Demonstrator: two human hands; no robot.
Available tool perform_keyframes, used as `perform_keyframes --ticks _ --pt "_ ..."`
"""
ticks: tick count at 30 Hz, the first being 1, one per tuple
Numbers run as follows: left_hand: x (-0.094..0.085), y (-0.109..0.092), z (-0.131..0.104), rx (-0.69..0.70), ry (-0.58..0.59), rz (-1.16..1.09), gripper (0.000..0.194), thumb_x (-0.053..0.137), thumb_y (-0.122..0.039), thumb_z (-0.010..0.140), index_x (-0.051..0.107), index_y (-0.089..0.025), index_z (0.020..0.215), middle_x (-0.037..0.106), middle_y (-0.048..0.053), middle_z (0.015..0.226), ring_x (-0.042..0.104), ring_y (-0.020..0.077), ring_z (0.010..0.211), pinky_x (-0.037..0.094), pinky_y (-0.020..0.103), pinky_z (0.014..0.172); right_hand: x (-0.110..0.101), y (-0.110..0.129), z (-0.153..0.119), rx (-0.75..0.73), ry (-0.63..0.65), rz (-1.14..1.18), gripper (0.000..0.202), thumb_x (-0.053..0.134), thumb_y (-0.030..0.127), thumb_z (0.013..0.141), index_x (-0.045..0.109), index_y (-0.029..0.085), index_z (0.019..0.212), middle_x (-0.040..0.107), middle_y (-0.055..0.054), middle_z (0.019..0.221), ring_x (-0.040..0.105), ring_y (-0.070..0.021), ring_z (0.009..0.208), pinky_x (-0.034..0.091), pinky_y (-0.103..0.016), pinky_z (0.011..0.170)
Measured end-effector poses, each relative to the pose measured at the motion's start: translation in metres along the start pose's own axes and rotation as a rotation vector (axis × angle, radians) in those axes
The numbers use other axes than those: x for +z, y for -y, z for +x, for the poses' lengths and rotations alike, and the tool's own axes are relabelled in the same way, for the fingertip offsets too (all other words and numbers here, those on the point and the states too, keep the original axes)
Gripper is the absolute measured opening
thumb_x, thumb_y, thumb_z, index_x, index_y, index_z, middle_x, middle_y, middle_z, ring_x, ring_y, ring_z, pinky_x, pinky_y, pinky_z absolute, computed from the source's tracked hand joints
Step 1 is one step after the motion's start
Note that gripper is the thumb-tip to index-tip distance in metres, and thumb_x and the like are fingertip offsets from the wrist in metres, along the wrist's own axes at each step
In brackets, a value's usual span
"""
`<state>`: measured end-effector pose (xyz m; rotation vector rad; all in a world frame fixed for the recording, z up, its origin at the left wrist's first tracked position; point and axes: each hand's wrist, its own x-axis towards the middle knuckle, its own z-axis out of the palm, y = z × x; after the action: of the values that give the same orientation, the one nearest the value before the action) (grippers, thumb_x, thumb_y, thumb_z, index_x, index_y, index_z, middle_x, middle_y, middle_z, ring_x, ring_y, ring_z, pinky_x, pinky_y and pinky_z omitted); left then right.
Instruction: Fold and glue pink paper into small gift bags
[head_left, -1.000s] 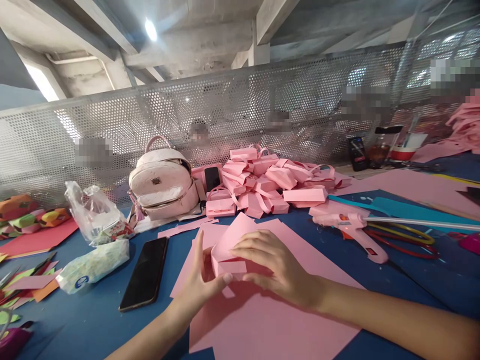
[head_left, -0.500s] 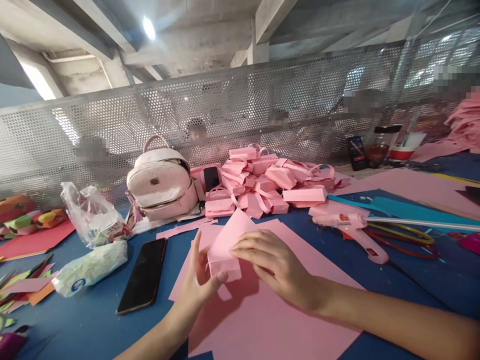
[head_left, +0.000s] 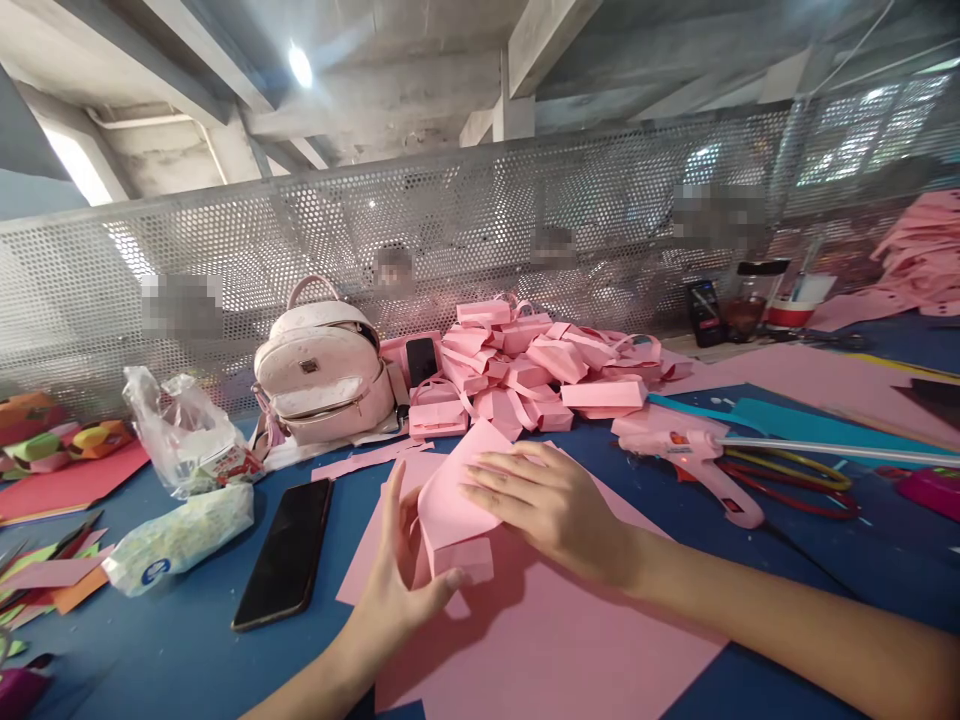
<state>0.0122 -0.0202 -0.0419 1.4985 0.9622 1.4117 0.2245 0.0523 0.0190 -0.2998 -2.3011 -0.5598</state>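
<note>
A folded pink paper piece (head_left: pixel 459 500) with a box-like lower end is held above flat pink sheets (head_left: pixel 570 650). My left hand (head_left: pixel 401 560) grips its left side, thumb at the lower edge and fingers partly hidden behind it. My right hand (head_left: pixel 559 510) lies over its right side, fingers stretched across the upper face. Behind it is a heap of folded pink paper bags (head_left: pixel 525 360). A pink glue gun (head_left: pixel 705 465) lies to the right on the blue table (head_left: pixel 187 660).
A black phone (head_left: pixel 285 555), tissue pack (head_left: pixel 180 535) and clear plastic bag (head_left: pixel 184 430) lie left. A pale pink backpack (head_left: pixel 322 370) stands behind. Yellow and red cable loops (head_left: pixel 795 485), blue paper (head_left: pixel 832 430) and drink cups (head_left: pixel 791 310) are on the right.
The folded piece has shifted slightly down and right, its lower end tilted. My right fingers have moved higher and lie flatter over it; the left hand still grips it.
</note>
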Motion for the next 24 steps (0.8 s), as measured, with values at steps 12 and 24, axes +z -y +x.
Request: perform_keyframes --ticks 12,24 --pt "0.003 0.006 -0.002 -0.025 0.01 -0.012 0.119 0.077 -0.06 0.076 -0.004 -0.03 0.158 0.045 0.015 0.147 0.043 0.0343 0.14 0.035 0.047 0.115 0.002 -0.002 0.031 -0.092 0.269 -0.023 0.028 0.049 0.002 0.096 0.072 0.015 0.106 0.078 -0.008 0.103 0.069 -0.0221 0.096 0.052 -0.038 0.084" --pt "0.002 -0.009 -0.001 -0.248 -0.022 -0.254 0.117 0.076 -0.062 0.075 0.002 -0.032 0.159 0.046 0.017 0.151 0.045 0.0374 0.139 0.042 0.054 0.109 -0.011 -0.019 0.067 -0.057 0.562 0.047 0.018 0.063 0.004 0.081 0.07 0.02 0.076 0.077 0.001 0.08 0.068 -0.0169 0.077 0.04 -0.032 0.07"
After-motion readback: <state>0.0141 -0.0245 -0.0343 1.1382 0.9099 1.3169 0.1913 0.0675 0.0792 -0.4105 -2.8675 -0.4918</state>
